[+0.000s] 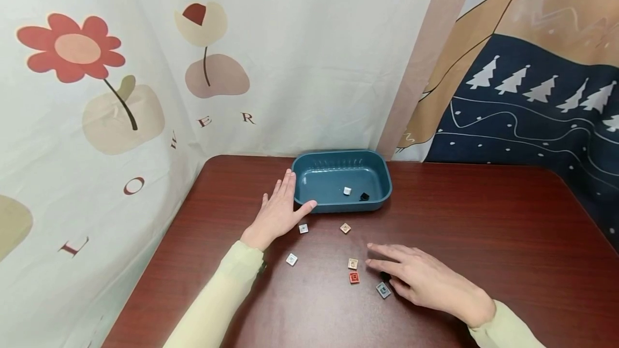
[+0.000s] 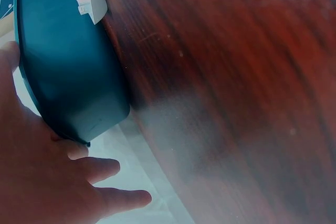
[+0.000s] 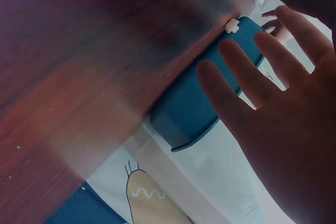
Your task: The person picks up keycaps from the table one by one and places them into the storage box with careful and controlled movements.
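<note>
My left hand (image 1: 275, 214) rests at the left end of a teal plastic bin (image 1: 338, 208), its thumb over the near rim and its fingers straight along the side. My right hand (image 1: 430, 281) hovers low over the table with fingers spread, holding nothing visible. Beneath its fingers is a black keycap-like piece (image 1: 384, 276), partly hidden, with a grey square piece (image 1: 383, 290) beside it. A red piece (image 1: 354, 277) and a tan piece (image 1: 353, 263) lie just left of these fingers. Inside the bin are a white piece (image 1: 347, 191) and a black piece (image 1: 365, 196).
Another tan piece (image 1: 345, 228) lies in front of the bin. Two white pieces, one nearer the bin (image 1: 303, 228) and one closer to me (image 1: 292, 259), lie by the left forearm. A printed curtain (image 1: 314, 69) hangs behind the dark red wooden table (image 1: 483, 219).
</note>
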{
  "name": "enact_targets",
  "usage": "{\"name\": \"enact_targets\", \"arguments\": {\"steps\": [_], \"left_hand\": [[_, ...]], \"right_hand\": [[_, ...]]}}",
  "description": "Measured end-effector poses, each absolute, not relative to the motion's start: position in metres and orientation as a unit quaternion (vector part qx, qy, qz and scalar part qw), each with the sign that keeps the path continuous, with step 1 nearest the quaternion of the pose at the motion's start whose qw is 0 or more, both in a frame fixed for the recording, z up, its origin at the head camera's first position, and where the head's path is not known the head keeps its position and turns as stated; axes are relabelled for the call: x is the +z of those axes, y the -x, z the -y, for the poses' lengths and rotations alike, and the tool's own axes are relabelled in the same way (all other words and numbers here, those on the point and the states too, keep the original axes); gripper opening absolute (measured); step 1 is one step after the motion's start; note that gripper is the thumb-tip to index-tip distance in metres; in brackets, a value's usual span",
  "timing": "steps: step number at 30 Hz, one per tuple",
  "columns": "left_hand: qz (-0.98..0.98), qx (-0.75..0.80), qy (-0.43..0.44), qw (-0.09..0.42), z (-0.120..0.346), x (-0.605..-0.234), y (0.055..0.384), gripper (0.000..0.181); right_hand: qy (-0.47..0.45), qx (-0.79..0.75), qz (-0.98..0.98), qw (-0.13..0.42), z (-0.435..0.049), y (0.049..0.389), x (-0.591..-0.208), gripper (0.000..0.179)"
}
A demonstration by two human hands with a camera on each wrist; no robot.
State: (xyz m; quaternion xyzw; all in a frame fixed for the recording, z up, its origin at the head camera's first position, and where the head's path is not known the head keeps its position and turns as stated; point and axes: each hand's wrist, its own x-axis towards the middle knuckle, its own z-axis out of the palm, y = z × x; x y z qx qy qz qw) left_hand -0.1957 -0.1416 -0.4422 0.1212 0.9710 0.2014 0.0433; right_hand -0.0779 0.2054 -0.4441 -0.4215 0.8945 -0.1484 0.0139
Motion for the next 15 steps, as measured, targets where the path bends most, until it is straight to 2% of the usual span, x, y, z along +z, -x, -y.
{"name": "enact_targets", "arguments": {"steps": [4,10,15], "left_hand": [[-0.971,0.202,-0.121,0.044,0.142,-0.442,0.195,0.104],[-0.971,0.203,-0.121,0.045,0.142,-0.442,0.195,0.104],[-0.971,0.203,-0.122,0.044,0.142,-0.441,0.195,0.104]], "right_hand": [[0.432,-0.144,-0.890,0.005,-0.205,0.077,-0.448,0.052],[0.464,-0.131,-0.874,-0.049,-0.204,0.076,-0.453,0.043],[0.470,-0.140,-0.870,-0.056,-0.203,0.077,-0.455,0.040]]}}
